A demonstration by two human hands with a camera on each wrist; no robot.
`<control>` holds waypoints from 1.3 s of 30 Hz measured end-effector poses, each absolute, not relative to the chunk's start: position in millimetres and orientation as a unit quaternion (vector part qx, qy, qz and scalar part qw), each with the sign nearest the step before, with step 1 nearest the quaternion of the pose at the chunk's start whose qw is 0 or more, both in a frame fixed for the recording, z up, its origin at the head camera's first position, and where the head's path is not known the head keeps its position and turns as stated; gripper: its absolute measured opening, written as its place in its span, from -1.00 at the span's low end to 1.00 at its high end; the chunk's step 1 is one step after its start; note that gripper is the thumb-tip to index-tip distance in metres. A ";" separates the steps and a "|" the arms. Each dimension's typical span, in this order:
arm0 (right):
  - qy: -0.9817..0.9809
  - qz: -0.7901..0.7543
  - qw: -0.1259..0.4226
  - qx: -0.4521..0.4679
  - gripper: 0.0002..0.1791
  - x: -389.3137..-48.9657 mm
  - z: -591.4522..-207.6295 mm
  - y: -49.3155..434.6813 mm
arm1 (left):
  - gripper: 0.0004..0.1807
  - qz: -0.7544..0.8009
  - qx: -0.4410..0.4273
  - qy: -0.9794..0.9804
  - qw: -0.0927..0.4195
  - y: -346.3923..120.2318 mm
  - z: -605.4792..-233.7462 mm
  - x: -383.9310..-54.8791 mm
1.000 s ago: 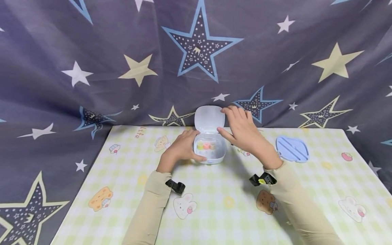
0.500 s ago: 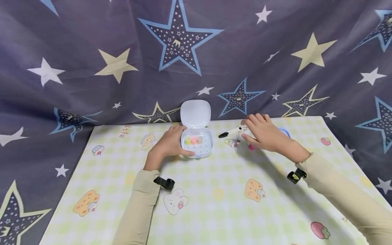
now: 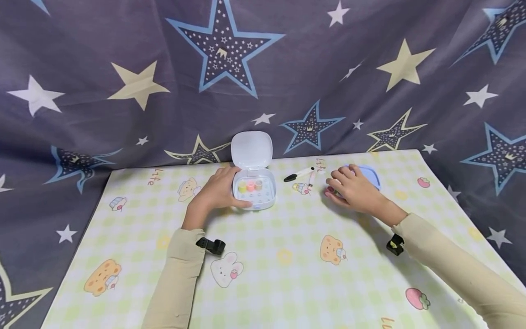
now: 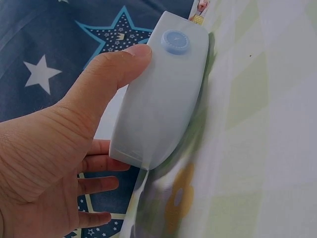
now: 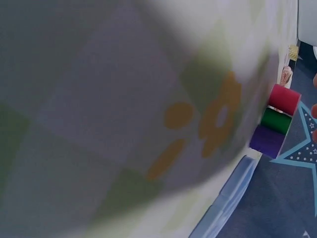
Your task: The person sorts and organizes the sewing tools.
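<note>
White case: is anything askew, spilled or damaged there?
Nothing stands out: the white case looks whole, its lid up, three spools in a row inside, no spill visible.

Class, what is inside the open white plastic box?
In a row sit a short yellow cylinder, a coral-pink cylinder and a tan cylinder, with pale pegs in front. What lies beneath them is covered; the left hand hides one corner of the box.

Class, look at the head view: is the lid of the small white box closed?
No, the lid stands raised behind the box, leaving the small coloured pieces inside visible.
</note>
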State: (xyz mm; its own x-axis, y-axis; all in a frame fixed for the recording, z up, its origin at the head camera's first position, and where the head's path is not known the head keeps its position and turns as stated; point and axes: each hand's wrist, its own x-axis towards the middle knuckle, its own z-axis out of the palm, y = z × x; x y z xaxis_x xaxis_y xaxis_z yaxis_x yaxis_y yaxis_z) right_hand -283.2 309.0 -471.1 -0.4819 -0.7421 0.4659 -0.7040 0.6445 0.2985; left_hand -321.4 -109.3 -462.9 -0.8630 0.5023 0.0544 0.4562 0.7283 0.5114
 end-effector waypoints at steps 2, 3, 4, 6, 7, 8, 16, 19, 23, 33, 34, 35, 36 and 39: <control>-0.860 -0.028 0.288 0.421 -0.67 -283.8 -472.7 310.2 | 0.15 0.264 0.258 0.928 0.045 -109.7 -462.7 -321.4; -0.859 -0.024 0.288 0.422 -0.66 -284.0 -473.4 310.8 | 0.16 0.264 0.258 0.928 0.045 -109.8 -462.5 -321.2; -0.857 -0.018 0.290 0.425 -0.66 -284.2 -474.0 311.6 | 0.15 0.264 0.258 0.928 0.044 -110.0 -462.6 -321.4; -0.856 -0.011 0.291 0.427 -0.65 -284.2 -474.6 312.9 | 0.16 0.264 0.258 0.928 0.044 -109.8 -462.4 -321.3; -0.855 -0.008 0.294 0.427 -0.63 -284.1 -475.2 313.7 | 0.15 0.264 0.258 0.928 0.043 -109.7 -462.4 -321.3; -0.854 -0.005 0.297 0.426 -0.61 -283.9 -475.8 314.4 | 0.15 0.264 0.258 0.928 0.043 -109.6 -462.1 -321.0; -0.864 0.004 0.276 0.421 -0.65 -281.2 -478.4 318.6 | 0.16 0.265 0.256 0.928 0.048 -108.2 -461.9 -319.8; -0.868 0.002 0.260 0.423 -0.69 -280.9 -479.2 319.4 | 0.15 0.265 0.258 0.928 0.045 -108.8 -462.9 -319.8; -0.867 0.009 0.261 0.424 -0.71 -281.7 -482.4 318.8 | 0.15 0.267 0.257 0.928 0.043 -109.5 -462.9 -319.0; -0.873 0.040 0.281 0.397 -0.74 -281.6 -488.1 308.5 | 0.16 0.269 0.255 0.928 0.045 -109.0 -463.9 -320.7; -0.875 0.038 0.280 0.393 -0.72 -281.1 -488.3 306.9 | 0.16 0.270 0.255 0.927 0.044 -108.9 -464.1 -321.0; -0.877 0.035 0.279 0.389 -0.71 -280.6 -488.3 304.9 | 0.16 0.270 0.256 0.927 0.043 -108.7 -464.3 -321.2; -0.879 0.033 0.278 0.387 -0.70 -280.1 -488.7 303.1 | 0.16 0.269 0.257 0.927 0.042 -108.7 -464.9 -321.7; -0.884 0.020 0.270 0.381 -0.65 -278.7 -489.9 297.8 | 0.18 0.266 0.258 0.928 0.039 -108.5 -466.5 -322.9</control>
